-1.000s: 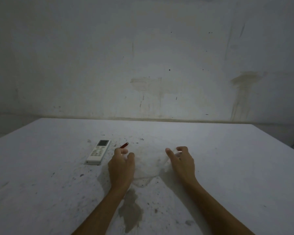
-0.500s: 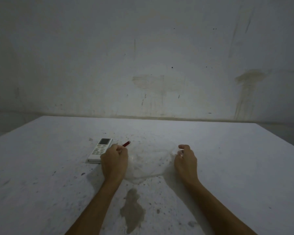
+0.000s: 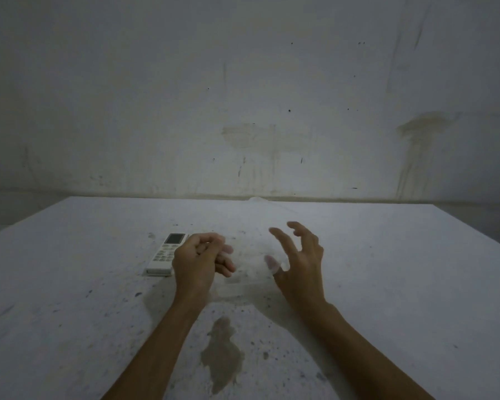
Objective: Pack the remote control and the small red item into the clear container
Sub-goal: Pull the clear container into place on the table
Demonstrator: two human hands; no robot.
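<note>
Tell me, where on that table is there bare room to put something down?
The whole right side of the table, past the right hand, is bare. So are the far strip by the wall and the near left corner. It is crowded in the middle: the remote control, left hand and clear container sit close together.

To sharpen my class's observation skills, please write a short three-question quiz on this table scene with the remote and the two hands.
1. True or false: the remote lies flat on the table.
2. Which hand has spread fingers, the left hand or the right hand?
3. The remote lies: A) left of the left hand B) between the hands C) right of the right hand.
Key: 1 true; 2 the right hand; 3 A.
</note>
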